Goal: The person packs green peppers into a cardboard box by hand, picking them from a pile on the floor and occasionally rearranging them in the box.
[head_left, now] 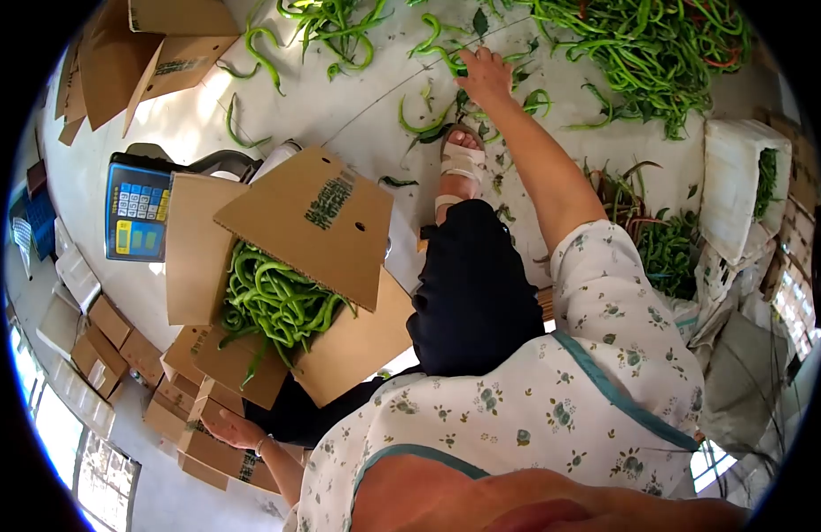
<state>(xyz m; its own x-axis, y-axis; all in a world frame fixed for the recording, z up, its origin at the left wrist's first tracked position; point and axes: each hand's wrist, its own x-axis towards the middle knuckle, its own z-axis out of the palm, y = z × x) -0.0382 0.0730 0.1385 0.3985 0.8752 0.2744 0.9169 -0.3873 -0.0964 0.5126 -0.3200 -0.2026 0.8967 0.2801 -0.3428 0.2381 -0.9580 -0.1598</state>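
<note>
Green peppers (277, 297): glossy, curled; heaped in corrugated carton (304, 199), strewn on floor (375, 151).
Right hand (488, 78): at stray peppers; finger grip cannot be told.
Left hand (236, 431): fingers loosely apart.
Hidden: carton's depths.

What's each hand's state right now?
Left hand: open, near the boxes.
Right hand: down by loose peppers; whether it grips any cannot be told.
</note>
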